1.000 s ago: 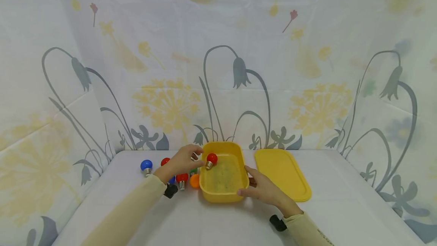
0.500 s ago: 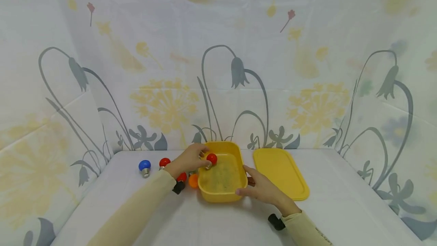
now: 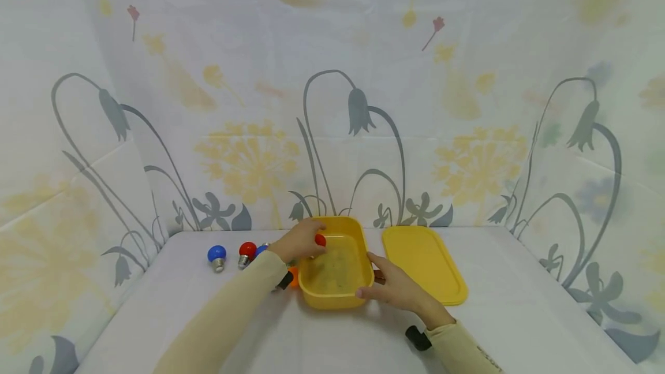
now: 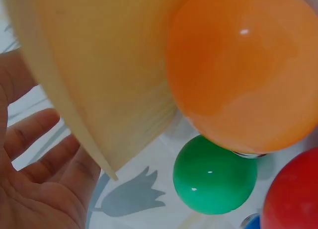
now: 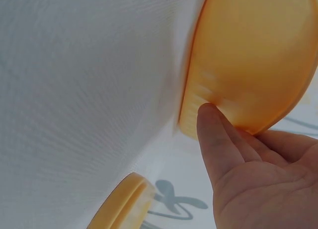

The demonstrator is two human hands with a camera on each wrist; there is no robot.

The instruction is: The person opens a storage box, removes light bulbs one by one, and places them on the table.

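In the head view my left hand (image 3: pixel 300 240) reaches over the left rim of a yellow plastic box (image 3: pixel 336 303). Its thumb and fingers pinch a small red light bulb (image 3: pixel 320 240) inside, whose base is hidden. The left wrist view shows this hand's palm (image 4: pixel 47 199) beyond the box wall, but not the held bulb. My right hand (image 3: pixel 399 287) holds the near right corner from outside. In the right wrist view its thumb (image 5: pixel 211 134) presses the box's outer wall (image 5: pixel 258 55), with other fingers farther along.
Left of the box lie more bulbs: a blue one (image 3: pixel 216 257), a red one (image 3: pixel 247 251), an orange one (image 4: pixel 243 75) and a green one (image 4: pixel 216 177). A flat yellow lid (image 3: pixel 423 264) lies on the white tabletop (image 3: pixel 332 345) to the right.
My left hand has moved right, across the box rim, and its thumb and fingers have come around the red bulb. The right hand has stayed on the box. The view has drifted slightly.
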